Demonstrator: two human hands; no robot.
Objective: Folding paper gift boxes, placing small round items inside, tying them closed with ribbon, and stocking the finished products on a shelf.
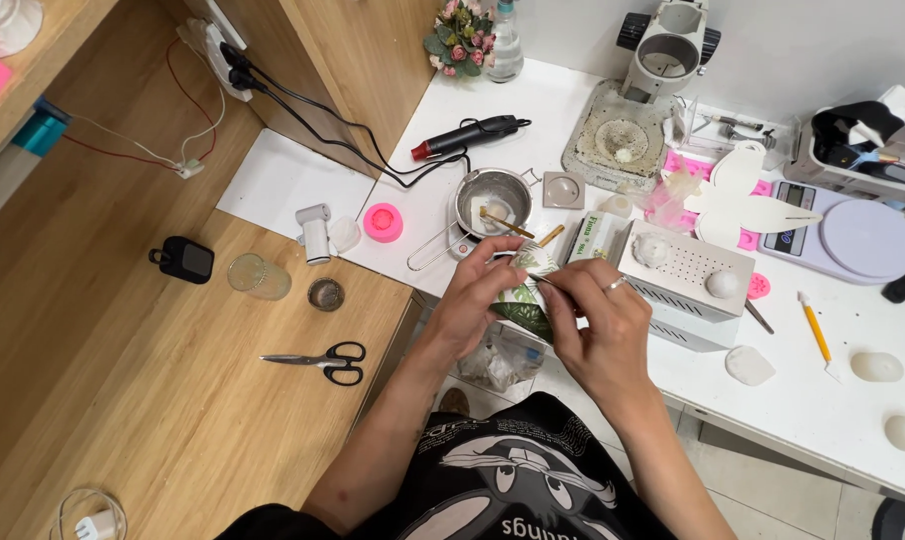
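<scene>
Two surfaces meet at the centre: a wooden desk (153, 400) on the left and a white table (823, 400) on the right. Both hands work in the gap between them, just off the white table's near edge. The left hand (478, 300) curls closed around a small leaf-printed piece (525, 300), thumb on top. The right hand (603, 325) pinches a thin metal tool (553, 285), its tip touching the piece. That piece looks light, thin and probably easily bent, so a hold by its rim seems safest; its exact material cannot be told.

Beyond the hands stand a white perforated box (688, 265) and a steel pot (493, 200) holding a wooden stick. A grey scale (853, 240) sits toward the table's right edge. Black-handled scissors (318, 360) lie near the desk's right edge, with a pink mould (383, 222) farther back. Open room lies on the desk's near-left part; the table's far half is crowded.
</scene>
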